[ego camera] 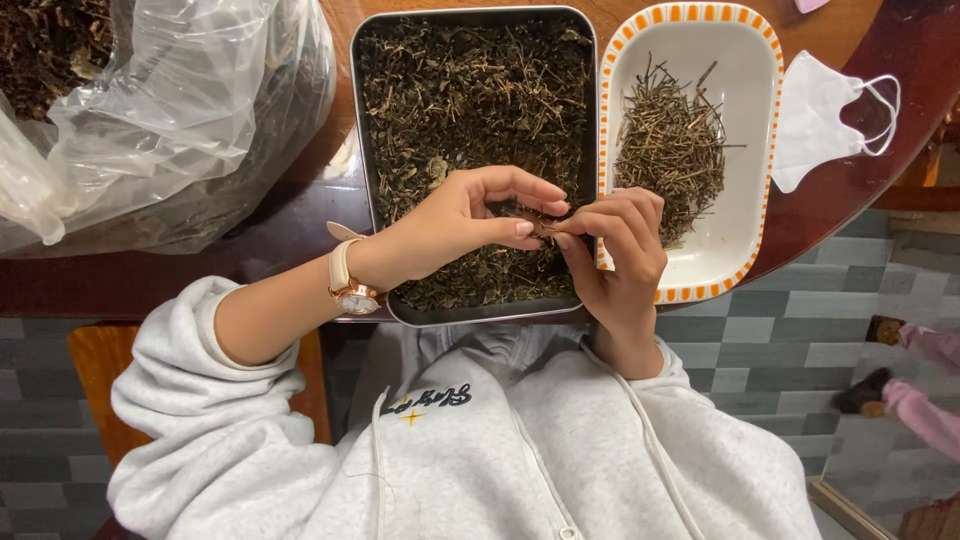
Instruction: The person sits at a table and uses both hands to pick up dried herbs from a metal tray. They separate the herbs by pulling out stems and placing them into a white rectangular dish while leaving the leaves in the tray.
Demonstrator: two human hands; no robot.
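Fingers (527, 229) of the left hand (455, 225) and of the right hand (615, 250) meet at mid-frame, thumb and forefinger of each pressed together on one small dark sprig (541, 226) of dried herb held between them. Both hands pinch it from opposite ends, just above the lower right part of a metal tray (592, 150).

Seen from the head camera looking straight down: the tray is rectangular, grey, and sits at upper centre of the frame, filled with a loose bed of dark dried leaves and stems (460, 90). Just beside it, to the right, lies a white oblong dish (760, 120) with an orange-checked rim, holding a heap of bare brown stalks (670, 140) with no leaf on them. A white face mask (815, 115) lies at the upper right, beyond the dish. At upper left a large clear plastic bag (180, 110) bulges with more of the same dark herb. All rest on a dark reddish wooden counter (300, 235). A pale-strapped wristwatch (350, 285) sits on the left wrist, and grey hooded sleeves fill the lower frame. Grey floor tiles show at lower right, where another person's feet in pink (915, 400) stand well apart.

By the look of it, leaf is being stripped from stalk, one sprig at a time. The next move would seem to call for a gentle pull apart, leaf falling to the tray and the bare stalk carried right to the dish.
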